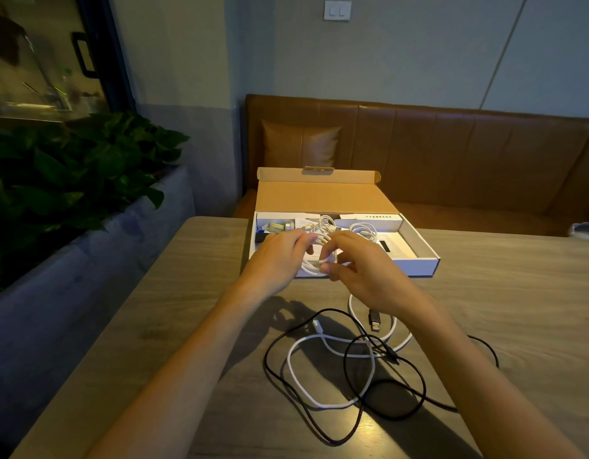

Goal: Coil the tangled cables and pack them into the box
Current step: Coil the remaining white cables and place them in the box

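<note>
Cable coil (309,264) hangs pinched between left hand (279,256) and right hand (369,279), over box (422,267).

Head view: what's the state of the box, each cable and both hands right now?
Box: open, lid folded back.
Held white cable: coiled, gripped by both hands near the box front.
Boxed white cable: coiled, packed.
Black cable: uncoiled on table.
Loose white cable: uncoiled, tangled with the black one.
Left hand: gripping the coil.
Right hand: pinching the coil.

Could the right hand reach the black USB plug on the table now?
Probably yes: the USB plug lies uncovered near the right hand, though that hand is pinching the white coil.
</note>
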Demonstrator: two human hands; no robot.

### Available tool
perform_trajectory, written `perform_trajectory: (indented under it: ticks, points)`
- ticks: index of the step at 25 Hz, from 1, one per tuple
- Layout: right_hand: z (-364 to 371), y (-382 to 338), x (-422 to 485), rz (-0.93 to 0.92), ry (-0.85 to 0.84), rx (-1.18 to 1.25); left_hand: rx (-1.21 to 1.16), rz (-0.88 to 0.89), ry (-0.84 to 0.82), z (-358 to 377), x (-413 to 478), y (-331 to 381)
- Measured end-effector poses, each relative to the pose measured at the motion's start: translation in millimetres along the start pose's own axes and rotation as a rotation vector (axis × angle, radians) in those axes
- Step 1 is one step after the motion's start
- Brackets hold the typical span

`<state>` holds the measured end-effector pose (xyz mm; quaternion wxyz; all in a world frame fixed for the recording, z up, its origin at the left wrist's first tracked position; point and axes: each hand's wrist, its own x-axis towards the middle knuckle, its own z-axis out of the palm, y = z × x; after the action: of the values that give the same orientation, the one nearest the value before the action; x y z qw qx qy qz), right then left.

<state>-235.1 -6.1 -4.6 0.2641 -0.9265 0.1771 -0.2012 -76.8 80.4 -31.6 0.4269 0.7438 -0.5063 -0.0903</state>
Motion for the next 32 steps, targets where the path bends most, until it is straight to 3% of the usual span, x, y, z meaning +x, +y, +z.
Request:
perform_trajectory:
  ticks: [6,11,15,19,24,29,32]
  points:
    - [-2,4,-4,-0.032,0.029,0.164,0.104,0.105,0.031,-2,1,-4]
    - [6,7,-4,-0.025,0.197,0.258,0.103,0.122,0.08,1,1,3]
    - [10,7,-3,-0.02,0.172,0.441,-0.044,0.077,0.037,-4,1,2]
    - [4,14,-5,-0.061,-0.045,0.332,-0.098,0.021,0.086,-6,3,-4]
    - [12,10,-4,0.098,0.086,0.444,-0.014,0.042,0.15,-3,1,-3]
    - [1,11,0,0.13,0.129,0.174,0.095,0.002,0.228,-4,1,5]
    - [3,4,0,0.143,0.114,0.27,0.056,-0.033,0.285,1,0,9]
